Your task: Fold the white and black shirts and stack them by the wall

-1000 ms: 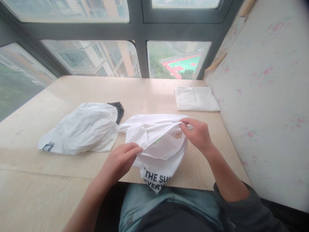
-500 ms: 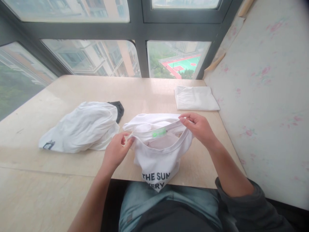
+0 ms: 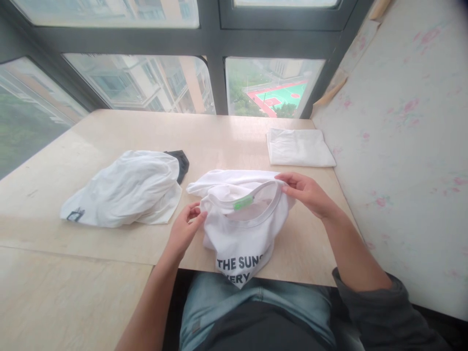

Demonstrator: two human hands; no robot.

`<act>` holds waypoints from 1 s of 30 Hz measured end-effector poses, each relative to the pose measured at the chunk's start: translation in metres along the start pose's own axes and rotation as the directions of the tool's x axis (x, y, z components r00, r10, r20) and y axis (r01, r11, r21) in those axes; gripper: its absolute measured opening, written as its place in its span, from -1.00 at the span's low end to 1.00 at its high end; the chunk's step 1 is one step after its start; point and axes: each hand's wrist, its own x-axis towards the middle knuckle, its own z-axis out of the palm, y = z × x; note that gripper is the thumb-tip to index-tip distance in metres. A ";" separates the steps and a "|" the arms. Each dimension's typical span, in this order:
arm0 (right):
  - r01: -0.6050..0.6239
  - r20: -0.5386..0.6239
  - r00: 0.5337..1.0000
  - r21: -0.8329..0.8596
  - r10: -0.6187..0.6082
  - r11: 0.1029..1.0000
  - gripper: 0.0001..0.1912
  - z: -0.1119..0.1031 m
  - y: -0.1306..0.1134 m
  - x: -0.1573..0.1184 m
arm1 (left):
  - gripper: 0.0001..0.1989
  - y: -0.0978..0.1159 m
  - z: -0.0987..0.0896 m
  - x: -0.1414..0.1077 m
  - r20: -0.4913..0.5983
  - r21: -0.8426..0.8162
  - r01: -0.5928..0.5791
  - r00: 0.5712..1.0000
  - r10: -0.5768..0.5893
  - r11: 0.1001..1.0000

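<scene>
A white T-shirt [image 3: 248, 239] with dark lettering and a green neck label lies bunched in front of me, its lower tip hanging over the table's front edge. My left hand [image 3: 188, 224] pinches the shirt at the left side of the collar. At the collar's right side, my right hand [image 3: 302, 191] grips the fabric between thumb and fingers. The neck opening faces up between both hands.
On the pale table [image 3: 91, 253], a crumpled white garment [image 3: 127, 187] lies left, with a dark cloth [image 3: 180, 163] beside it. A folded white cloth [image 3: 300, 147] sits back right, near the flowered wall [image 3: 409, 161]. Windows stand behind.
Both hands have shifted slightly right in view. The right side of the collar has turned, and the neck opening looks narrower and more tilted. Both hands still hold the shirt.
</scene>
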 end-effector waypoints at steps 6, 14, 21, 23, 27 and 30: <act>-0.006 -0.052 0.999 -0.187 -0.004 0.982 -0.62 -0.004 0.013 0.003 | -0.58 0.001 0.003 0.004 0.007 -0.033 -0.081 0.997 0.081 0.996; 0.051 -0.229 0.964 -0.346 -0.138 0.937 -0.64 -0.007 0.018 0.001 | -0.75 0.015 -0.005 0.012 -0.033 -0.035 -0.229 0.973 0.228 0.973; 0.129 -0.225 0.941 -0.458 -0.254 0.880 -0.59 -0.010 0.025 -0.003 | -0.73 0.030 -0.039 0.011 -0.079 0.051 -0.225 0.970 0.228 0.973; 0.164 -0.250 0.920 -0.454 -0.302 0.876 -0.59 -0.009 0.023 -0.003 | -0.73 0.037 -0.051 0.012 -0.082 0.075 -0.262 0.960 0.267 0.962; 0.278 -0.263 0.833 -0.560 -0.486 0.780 -0.63 -0.008 0.001 -0.003 | -0.72 0.060 -0.076 0.014 -0.099 0.201 -0.355 0.920 0.379 0.913; 0.360 -0.270 0.666 -0.700 -0.695 0.617 -0.66 -0.013 -0.032 -0.004 | -0.73 0.092 -0.092 0.012 -0.173 0.306 -0.477 0.823 0.541 0.824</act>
